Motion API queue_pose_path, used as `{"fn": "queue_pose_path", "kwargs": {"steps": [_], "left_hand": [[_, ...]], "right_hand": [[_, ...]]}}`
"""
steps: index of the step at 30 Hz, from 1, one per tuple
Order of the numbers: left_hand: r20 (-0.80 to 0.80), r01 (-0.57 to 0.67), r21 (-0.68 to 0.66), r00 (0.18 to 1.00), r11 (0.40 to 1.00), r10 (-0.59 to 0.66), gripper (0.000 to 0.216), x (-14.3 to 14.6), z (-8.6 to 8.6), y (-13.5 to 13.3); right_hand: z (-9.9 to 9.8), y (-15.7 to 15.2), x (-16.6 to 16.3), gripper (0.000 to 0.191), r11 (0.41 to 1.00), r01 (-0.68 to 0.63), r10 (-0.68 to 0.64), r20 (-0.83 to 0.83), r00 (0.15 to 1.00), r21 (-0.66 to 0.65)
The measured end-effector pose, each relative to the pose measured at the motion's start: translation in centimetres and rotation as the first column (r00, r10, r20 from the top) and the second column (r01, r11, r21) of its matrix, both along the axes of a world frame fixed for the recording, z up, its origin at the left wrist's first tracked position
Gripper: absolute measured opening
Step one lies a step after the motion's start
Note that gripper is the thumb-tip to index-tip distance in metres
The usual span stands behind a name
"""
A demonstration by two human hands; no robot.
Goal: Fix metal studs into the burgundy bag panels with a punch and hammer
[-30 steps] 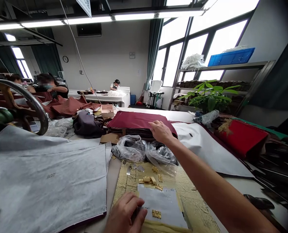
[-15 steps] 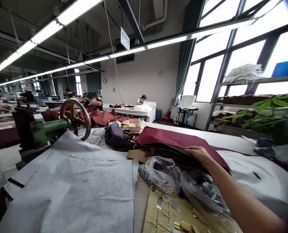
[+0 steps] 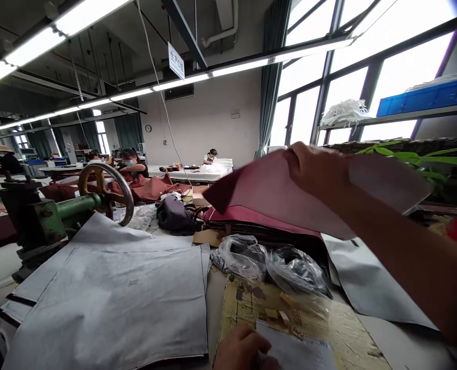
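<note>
My right hand (image 3: 317,167) grips the edge of a maroon fabric panel (image 3: 263,190) and holds it up, its fingers closed over the top edge. The panel hangs tilted above a stack of maroon panels (image 3: 247,218). At the bottom edge of the view, my left hand (image 3: 246,349) is low over a yellowish board (image 3: 340,318), partly cut off. Its fingers are curled, and whatever they hold is hidden. A white sheet (image 3: 293,349) lies on the board just right of that hand, near small metallic and brown scraps (image 3: 274,313).
A green press with a handwheel (image 3: 126,198) stands at left. Pale grey panels (image 3: 147,303) lie in front of it. Clear plastic bags (image 3: 293,267) sit behind the board. A plant (image 3: 421,159) and a shelf with a blue crate (image 3: 424,97) are at right. Other people work farther back.
My right hand has lifted a maroon panel up off the stack. My left hand has come into view at the bottom, and a white sheet now shows on the board. The view has shifted right.
</note>
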State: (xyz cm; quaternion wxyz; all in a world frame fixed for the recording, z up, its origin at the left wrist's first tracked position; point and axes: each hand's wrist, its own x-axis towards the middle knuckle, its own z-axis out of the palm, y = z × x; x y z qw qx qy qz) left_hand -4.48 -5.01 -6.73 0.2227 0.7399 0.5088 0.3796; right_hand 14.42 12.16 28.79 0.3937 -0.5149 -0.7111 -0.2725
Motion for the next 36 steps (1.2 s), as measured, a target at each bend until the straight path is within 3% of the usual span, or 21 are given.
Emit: {"fn": "queue_pose_path", "kwargs": {"steps": [3,5,6,8,10,11,12,13,15,16,17,19,21,22,23,25,27,29,31,33,36], "left_hand": [[-0.012,0.063,0.205,0.998,0.977,-0.062,0.037,0.8,6.2,-1.7],[-0.012,0.054,0.437,0.998,0.898,-0.054,0.044,0.7,11.4,-3.0],[-0.018,0.035,0.576,0.999,0.817,-0.030,0.047,0.4,14.1,-3.6],[-0.028,-0.020,0.796,0.997,0.605,0.069,0.055,-0.8,19.2,-4.5],[-0.046,-0.061,0.901,0.971,0.430,0.234,0.075,-2.5,23.3,-4.7],[-0.071,-0.068,0.911,0.946,0.407,0.317,0.087,-3.3,24.7,-4.6],[-0.130,-0.049,0.889,0.926,0.456,0.355,0.099,-4.1,25.7,-4.2],[-0.227,-0.008,0.827,0.910,0.562,0.347,0.107,-4.7,26.2,-3.7],[-0.455,0.130,0.545,0.876,0.828,0.162,0.105,-5.3,26.0,-2.5],[-0.539,0.213,0.351,0.842,0.912,0.011,0.090,-5.4,25.4,-1.9],[-0.587,0.284,0.164,0.798,0.945,-0.139,0.066,-5.3,24.6,-1.4],[-0.610,0.371,-0.103,0.710,0.923,-0.353,0.021,-5.1,22.9,-1.0],[-0.625,0.388,-0.193,0.659,0.901,-0.417,0.018,-4.9,21.6,-1.0],[-0.637,0.385,-0.191,0.651,0.903,-0.412,0.018,-4.8,21.2,-1.1],[-0.644,0.385,-0.179,0.650,0.906,-0.403,0.017,-4.8,20.9,-1.3],[-0.613,0.402,-0.181,0.667,0.898,-0.423,0.015,-4.6,20.3,-1.3],[-0.503,0.435,-0.253,0.704,0.864,-0.501,0.031,-4.1,19.2,-1.3],[-0.400,0.427,-0.306,0.754,0.851,-0.522,0.056,-3.3,17.5,-1.6],[-0.378,0.373,-0.309,0.796,0.875,-0.473,0.058,-2.5,15.4,-2.8],[-0.386,0.348,-0.311,0.804,0.884,-0.452,0.045,-2.0,13.6,-4.9],[-0.381,0.421,-0.349,0.753,0.837,-0.537,0.040,-2.1,12.1,-8.5]], "right_hand": [[4.9,-6.3,-0.2,0.042,0.986,-0.111,0.106,0.045,0.993,0.126],[6.5,-10.0,-0.4,0.034,0.973,-0.191,0.187,0.043,0.981,0.127],[6.6,-11.5,-0.4,0.031,0.970,-0.224,0.222,0.032,0.975,0.097],[5.5,-13.8,-0.3,0.026,0.962,-0.273,0.273,-0.004,0.962,0.017],[2.7,-15.3,0.1,0.022,0.940,-0.330,0.329,-0.032,0.944,-0.082],[0.8,-15.7,0.4,0.020,0.922,-0.366,0.364,-0.039,0.931,-0.128],[-1.2,-16.1,0.8,0.020,0.899,-0.404,0.403,-0.043,0.914,-0.171],[-3.3,-16.4,1.2,0.020,0.874,-0.439,0.439,-0.048,0.897,-0.208],[-7.1,-16.8,2.0,0.020,0.832,-0.480,0.480,-0.074,0.874,-0.277],[-8.7,-17.0,2.5,0.019,0.810,-0.481,0.484,-0.080,0.871,-0.334],[-9.9,-17.2,3.0,0.019,0.776,-0.470,0.486,-0.076,0.870,-0.421],[-11.4,-17.5,4.0,0.033,0.647,-0.378,0.488,-0.021,0.872,-0.662],[-12.1,-17.8,4.9,0.046,0.496,-0.168,0.485,0.112,0.867,-0.852],[-12.3,-17.9,5.2,0.042,0.450,-0.059,0.480,0.186,0.857,-0.891],[-12.5,-18.2,5.5,0.031,0.433,0.024,0.473,0.250,0.845,-0.901],[-12.9,-18.8,5.6,0.009,0.468,0.091,0.463,0.332,0.822,-0.879],[-13.4,-19.7,5.5,0.008,0.530,0.073,0.455,0.356,0.816,-0.845],[-13.9,-21.0,5.1,0.011,0.556,0.085,0.436,0.377,0.817,-0.827],[-14.7,-22.5,4.8,0.013,0.515,0.155,0.415,0.403,0.816,-0.843],[-15.8,-24.3,4.5,0.015,0.442,0.232,0.402,0.423,0.812,-0.866],[-17.8,-26.9,4.3,0.021,0.321,0.244,0.430,0.370,0.823,-0.915]]}}
